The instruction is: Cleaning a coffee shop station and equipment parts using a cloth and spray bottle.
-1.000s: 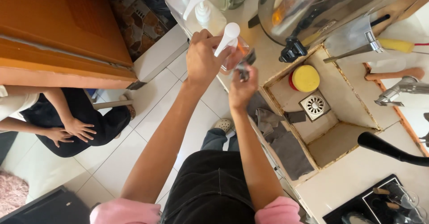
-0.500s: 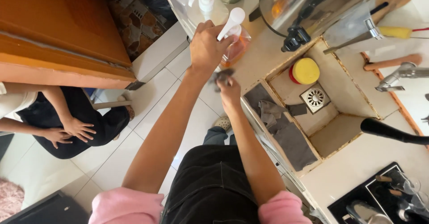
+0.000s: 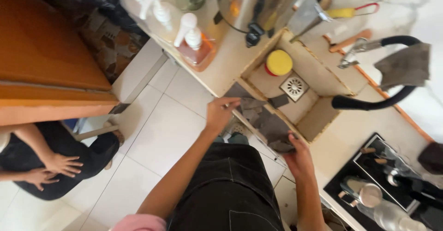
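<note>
Both hands hold a grey cloth (image 3: pixel 265 120) draped over the near rim of the sink (image 3: pixel 323 115). The left hand (image 3: pixel 220 113) pinches the cloth's end by the sink's corner, fingers pressed together on it; the right hand (image 3: pixel 299 159) grips the other end further along the same rim, fingers curled around the fabric. Inside the sink, a round yellow-lidded container (image 3: pixel 278 63) sits beside the square drain (image 3: pixel 294 86). On the bench beyond the sink's corner stands a pump bottle (image 3: pixel 196 44) of orange liquid with a white top.
</note>
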